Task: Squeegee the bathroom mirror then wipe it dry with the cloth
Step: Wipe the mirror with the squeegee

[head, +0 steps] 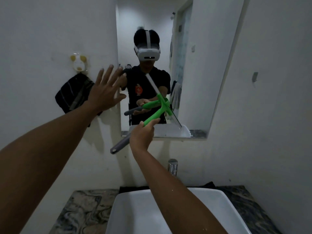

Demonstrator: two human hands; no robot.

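Two hands in play here, and only one of them is doing any work. Closest to me is the white sink [211, 200] set into the marbled worktop [81, 210], with a chrome tap [172, 166] behind it. Above that, my right hand [141, 138] is wrapped tight around the squeegee [152, 119], gripping where the grey end meets the green handle. The blade sits diagonally against the lower right part of the mirror [202, 65]. My left hand [105, 92] is empty, fingers spread wide, near the mirror's left edge; I can't tell if it actually touches the wall. Just behind it, a dark cloth [72, 97] hangs off a hook [78, 63] on the wall, untouched. So my guess is we're mid-squeegee: the glass is too dim for me to judge how much is cleared, and the whole dry-wipe step is still left.
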